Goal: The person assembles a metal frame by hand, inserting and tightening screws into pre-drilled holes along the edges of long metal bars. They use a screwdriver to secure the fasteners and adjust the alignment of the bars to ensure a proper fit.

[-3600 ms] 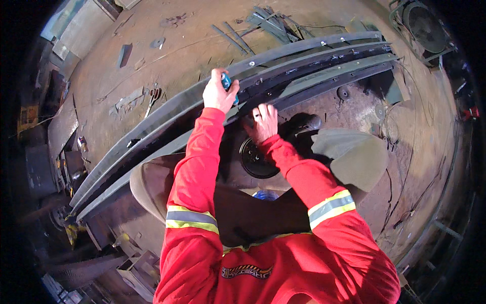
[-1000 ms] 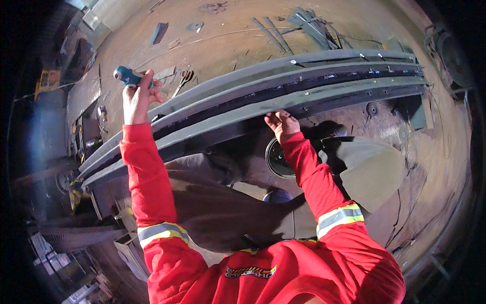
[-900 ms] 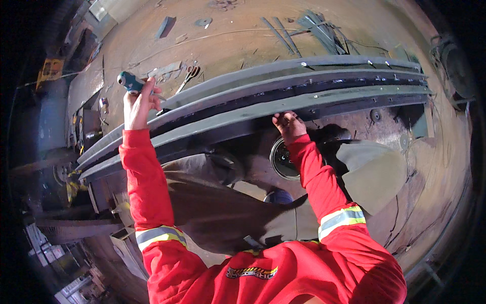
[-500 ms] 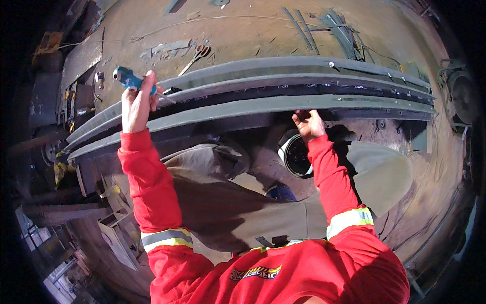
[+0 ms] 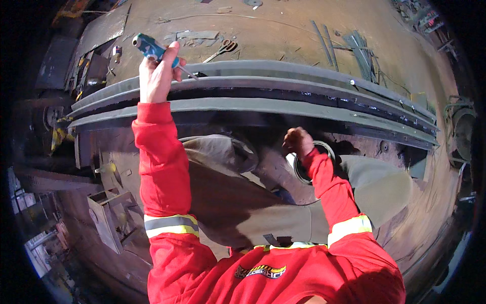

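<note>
My left hand (image 5: 157,76) is raised over the left part of the long grey metal beams (image 5: 243,104). Its fingers are wrapped round what looks like a screwdriver (image 5: 151,48), with a thick teal handle and a thin metal shaft pointing right and down. My right hand (image 5: 298,141) is in shadow on the near side of the beams, apart from them. Its fingers are curled in, and whatever they may hold is hidden. Below that hand stands a round white-rimmed bucket (image 5: 330,150), partly covered by my sleeve.
Scissors (image 5: 227,48) and flat grey scraps (image 5: 195,35) lie on the floor beyond the beams. A bundle of metal strips (image 5: 360,53) lies at the far right. At the left stand a wooden box (image 5: 107,218) and dark plates. A wheel-like machine part (image 5: 463,133) is at the right edge.
My right hand has drawn back from the near beam toward me, over the bucket, its fingers curling in. My left hand still holds the screwdriver; the whole view has shifted.
</note>
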A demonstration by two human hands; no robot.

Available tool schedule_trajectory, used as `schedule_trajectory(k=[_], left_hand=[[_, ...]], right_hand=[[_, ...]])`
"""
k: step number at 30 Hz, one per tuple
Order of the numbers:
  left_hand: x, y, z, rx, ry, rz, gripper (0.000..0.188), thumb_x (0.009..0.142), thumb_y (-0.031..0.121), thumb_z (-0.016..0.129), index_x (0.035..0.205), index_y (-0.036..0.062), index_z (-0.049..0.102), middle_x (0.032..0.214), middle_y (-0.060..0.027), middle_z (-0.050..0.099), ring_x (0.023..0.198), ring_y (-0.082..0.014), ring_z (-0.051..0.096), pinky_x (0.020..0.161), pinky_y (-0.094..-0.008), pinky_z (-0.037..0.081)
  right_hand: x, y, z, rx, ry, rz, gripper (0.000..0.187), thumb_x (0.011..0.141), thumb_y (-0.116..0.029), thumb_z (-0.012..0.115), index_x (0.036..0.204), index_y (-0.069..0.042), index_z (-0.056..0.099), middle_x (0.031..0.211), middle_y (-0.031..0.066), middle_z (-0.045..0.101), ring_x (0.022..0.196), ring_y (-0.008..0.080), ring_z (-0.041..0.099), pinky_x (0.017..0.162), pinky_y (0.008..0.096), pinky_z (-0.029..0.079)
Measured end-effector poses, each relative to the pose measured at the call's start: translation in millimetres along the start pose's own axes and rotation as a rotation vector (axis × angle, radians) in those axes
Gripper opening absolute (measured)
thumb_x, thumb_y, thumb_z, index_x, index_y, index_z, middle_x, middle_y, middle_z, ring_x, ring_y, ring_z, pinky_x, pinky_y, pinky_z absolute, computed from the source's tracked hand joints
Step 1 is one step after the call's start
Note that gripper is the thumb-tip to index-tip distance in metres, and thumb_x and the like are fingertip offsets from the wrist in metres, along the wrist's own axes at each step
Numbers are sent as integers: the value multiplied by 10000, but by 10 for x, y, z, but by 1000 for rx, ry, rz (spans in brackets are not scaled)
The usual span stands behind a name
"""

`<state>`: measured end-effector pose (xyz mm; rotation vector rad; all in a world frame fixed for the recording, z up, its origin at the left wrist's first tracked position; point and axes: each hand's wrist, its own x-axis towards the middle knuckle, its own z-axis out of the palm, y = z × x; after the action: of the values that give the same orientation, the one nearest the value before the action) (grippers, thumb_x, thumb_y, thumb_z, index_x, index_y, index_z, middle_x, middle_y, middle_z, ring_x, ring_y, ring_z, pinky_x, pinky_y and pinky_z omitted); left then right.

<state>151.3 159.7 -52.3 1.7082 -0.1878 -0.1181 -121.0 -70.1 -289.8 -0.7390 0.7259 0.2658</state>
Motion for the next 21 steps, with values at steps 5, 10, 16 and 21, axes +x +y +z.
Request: schedule_trajectory(k=[5, 10, 16, 21], left_hand=[[43, -74, -269, -181, -107, -169, 346, 906, 380, 546, 900, 36, 593, 849, -196, 666, 609, -235, 634, 549, -339, 541], [-155, 61, -104, -371, -410, -226, 450, 931, 426, 437, 941, 2, 588, 880, -180, 653, 646, -277, 648, 589, -388, 555], [-289, 222, 40, -164, -173, 99, 341, 898, 289, 584, 1117, 51, 475, 783, -125, 633, 463, -171, 562, 350, -243, 378], [-226, 179, 82, -178, 15, 346, 255, 869, 155, 644, 1024, 59, 466, 670, -37, 551, 483, -87, 502, 397, -219, 379]], right_hand=[[-197, -41, 907, -1282, 160, -575, 305, 792, -283, 678, 854, -5, 571, 847, 184, 587, 865, 348, 598, 795, 432, 482], [-429, -871, 1970, -1252, 130, -1430, 362, 809, -219, 670, 1065, 10, 556, 1117, 176, 560, 1077, 340, 516, 921, 400, 417], [-329, -1113, 2166, -1023, -217, -930, 270, 927, -250, 569, 821, -7, 622, 540, 54, 512, 499, 150, 484, 507, 304, 400], [-446, -1037, 2166, -1060, -172, -969, 251, 935, -206, 560, 827, 7, 636, 546, 25, 474, 511, 118, 409, 486, 290, 357]])
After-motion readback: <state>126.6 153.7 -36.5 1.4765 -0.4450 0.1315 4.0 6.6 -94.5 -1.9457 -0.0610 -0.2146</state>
